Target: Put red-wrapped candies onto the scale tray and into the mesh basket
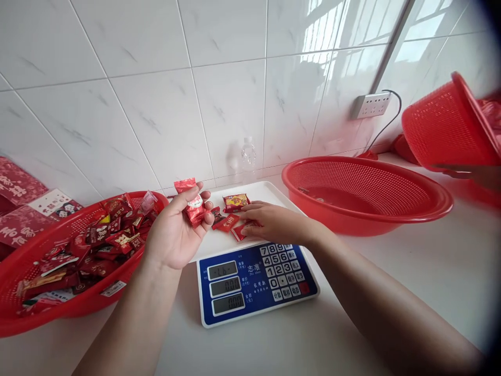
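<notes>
In the head view, the left hand (176, 227), palm up, has its grip closed around a red packet (191, 201), held between thumb and fingers above the near left part of a white tray (270, 193). The right hand (266, 222) is palm down over the tray, its fingertips at some small loose packets (227, 223); whether its grip is closed on one of them I cannot tell. A red and yellow packet (236, 202) lies just beyond these fingers, on the same tray.

The tray belongs to a blue-fronted scale (254, 284) on the white tabletop (415, 282), with three small displays at the left of its panel and number keys at the right. To the left, a red basket (84, 308) holds a heap of mostly red wrapped sweets (105, 240), beside printed red boxes (23, 209). To the right of the tray stands a wide red basin (368, 209) with mesh sides and a few small things inside. Behind the tray, a clear bottle (248, 154) is near the tiled wall (230, 104), which carries a socket strip (371, 105). At the far right, another person's blurred hand (479, 176) is at the underside of a tilted red mesh basket (446, 122).
</notes>
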`<state>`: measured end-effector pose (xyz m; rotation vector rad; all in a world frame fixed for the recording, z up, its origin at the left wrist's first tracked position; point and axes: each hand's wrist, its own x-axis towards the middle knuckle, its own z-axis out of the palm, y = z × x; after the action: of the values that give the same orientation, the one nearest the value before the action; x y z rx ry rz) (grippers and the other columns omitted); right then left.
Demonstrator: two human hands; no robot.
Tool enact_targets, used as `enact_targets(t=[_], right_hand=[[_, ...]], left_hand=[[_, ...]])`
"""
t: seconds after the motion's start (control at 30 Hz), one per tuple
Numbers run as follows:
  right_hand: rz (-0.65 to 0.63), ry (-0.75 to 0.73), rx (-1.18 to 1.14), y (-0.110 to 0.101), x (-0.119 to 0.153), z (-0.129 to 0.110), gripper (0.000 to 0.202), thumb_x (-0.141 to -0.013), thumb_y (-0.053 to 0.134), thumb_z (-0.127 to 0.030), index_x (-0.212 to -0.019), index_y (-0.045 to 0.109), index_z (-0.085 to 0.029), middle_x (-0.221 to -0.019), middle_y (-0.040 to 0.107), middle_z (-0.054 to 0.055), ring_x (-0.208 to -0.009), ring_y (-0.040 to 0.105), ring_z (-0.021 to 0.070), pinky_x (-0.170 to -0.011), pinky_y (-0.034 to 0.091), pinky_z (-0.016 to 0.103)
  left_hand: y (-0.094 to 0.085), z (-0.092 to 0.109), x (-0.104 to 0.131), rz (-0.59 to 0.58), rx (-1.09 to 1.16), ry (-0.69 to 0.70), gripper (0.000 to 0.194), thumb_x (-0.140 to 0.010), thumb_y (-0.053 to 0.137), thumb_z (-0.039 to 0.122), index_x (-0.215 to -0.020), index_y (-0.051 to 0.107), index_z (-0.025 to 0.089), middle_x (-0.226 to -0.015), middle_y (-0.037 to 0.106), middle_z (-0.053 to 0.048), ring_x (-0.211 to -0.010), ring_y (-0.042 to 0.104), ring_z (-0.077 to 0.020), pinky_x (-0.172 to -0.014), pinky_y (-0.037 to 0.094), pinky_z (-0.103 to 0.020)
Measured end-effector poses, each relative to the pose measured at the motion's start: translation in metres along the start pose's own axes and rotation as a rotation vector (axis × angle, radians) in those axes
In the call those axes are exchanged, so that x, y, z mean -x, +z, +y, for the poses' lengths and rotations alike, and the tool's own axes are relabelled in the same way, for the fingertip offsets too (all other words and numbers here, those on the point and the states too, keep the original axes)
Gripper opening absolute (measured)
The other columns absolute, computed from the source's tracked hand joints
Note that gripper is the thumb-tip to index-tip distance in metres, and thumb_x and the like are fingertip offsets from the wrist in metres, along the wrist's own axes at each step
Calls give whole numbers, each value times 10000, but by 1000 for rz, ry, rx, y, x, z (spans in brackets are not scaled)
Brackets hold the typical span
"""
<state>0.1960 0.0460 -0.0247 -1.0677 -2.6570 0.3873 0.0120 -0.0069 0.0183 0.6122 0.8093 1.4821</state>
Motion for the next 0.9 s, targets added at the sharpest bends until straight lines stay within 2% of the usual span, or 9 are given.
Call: enact_targets(t=[0.13,0.27,0.37,0.5,0.6,0.67,0.73,0.83,0.9], right_hand=[[15,98,28,-7,4,3,316,-864,459,-376,-1025,663,-197,-1152,624,100,-1095,523,260,-896,399,384],[-25,29,18,-9,7,0,244,-803,513,-223,-1007,646,-200,-1104,627,83,-1028,542,231,-853,405,342],[0,3,28,-4,6,-2,192,-795,506,-173,-941,630,-190,-1022,624,82,-944,546,215,-797,409,324],[130,17,20,3,1,2,153,-848,457,-171,-870,607,-189,-928,599,74,-836,540,177,-732,410,293],[347,59,34,-3,2,13,161,-873,448,-198,-910,604,-197,-958,594,74,-835,542,170,-720,413,285],[525,147,70,-14,7,24,169,-879,443,-223,-921,605,-201,-986,600,76,-856,548,179,-718,420,291],[648,327,147,-28,17,39,195,-879,427,-253,-930,609,-205,-1017,605,89,-885,552,211,-697,429,319],[622,638,254,-44,32,61,275,-865,404,-262,-1050,600,-204,-1117,589,127,-963,546,291,-694,446,399],[545,747,291,-48,37,71,366,-846,423,-264,-1182,549,-195,-1234,539,152,-1088,492,354,-767,440,486]], left_hand=[[0,0,0,12,1,5,96,-793,542,113,-870,599,113,-824,539,-44,-640,524,-96,-452,446,-147],[0,1,1,1,-12,19,98,-792,542,114,-867,605,109,-827,539,-48,-641,525,-99,-450,445,-147],[0,0,2,-15,-10,8,93,-797,535,113,-853,609,107,-826,539,-48,-638,523,-96,-455,450,-149],[0,-1,2,-4,-8,2,96,-799,532,112,-855,610,109,-829,537,-48,-629,518,-91,-453,448,-150],[0,0,1,-1,-17,13,100,-797,536,113,-860,613,112,-826,536,-49,-632,519,-93,-450,445,-150],[-1,0,1,-6,-22,23,98,-793,542,114,-858,616,113,-825,534,-49,-638,520,-96,-449,443,-149],[-1,2,2,-11,-19,28,95,-792,546,119,-855,617,116,-824,533,-49,-642,519,-98,-450,444,-150],[-2,4,4,-9,-11,33,93,-792,549,120,-856,616,117,-824,531,-48,-641,517,-95,-454,445,-151],[-2,5,5,-2,-6,37,94,-790,550,115,-859,614,117,-824,532,-48,-638,516,-94,-453,444,-151]])
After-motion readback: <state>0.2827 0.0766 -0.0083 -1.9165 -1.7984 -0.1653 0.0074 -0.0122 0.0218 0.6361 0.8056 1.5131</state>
